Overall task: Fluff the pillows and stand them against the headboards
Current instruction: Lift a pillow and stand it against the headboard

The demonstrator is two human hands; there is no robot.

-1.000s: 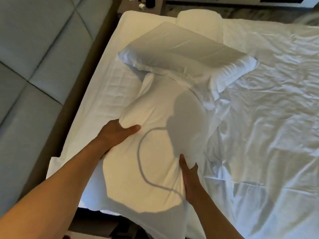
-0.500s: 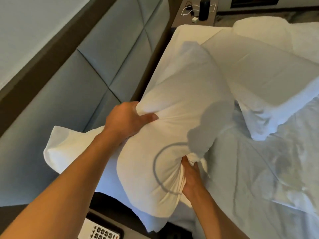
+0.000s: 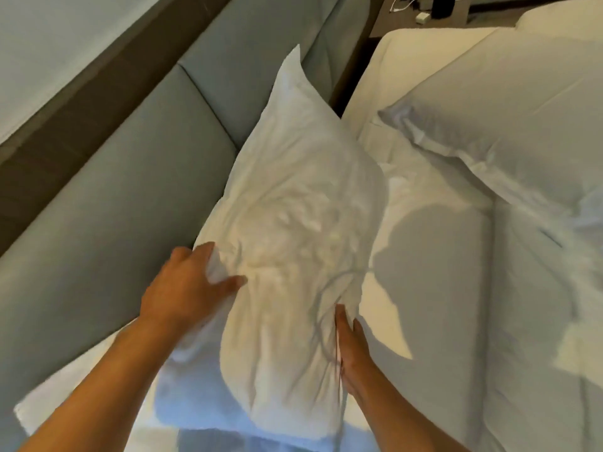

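Note:
A white, wrinkled pillow (image 3: 293, 230) stands tilted against the grey padded headboard (image 3: 130, 203) at the bed's left side, its top corner pointing up. My left hand (image 3: 186, 288) grips the pillow's left edge, thumb pressed into the cloth. My right hand (image 3: 350, 344) presses flat with straight fingers against its lower right side. A second white pillow (image 3: 509, 125) lies flat on the bed at the upper right, apart from both hands.
The white bed sheet (image 3: 456, 288) spreads rumpled to the right. A nightstand (image 3: 421, 11) with a dark cylinder and white cables sits beyond the bed's far corner. A dark wooden strip and a pale wall run above the headboard.
The pillow went from lying on the bed to being lifted and now leans against the headboard. My right hand has opened from a pinch to a flat press.

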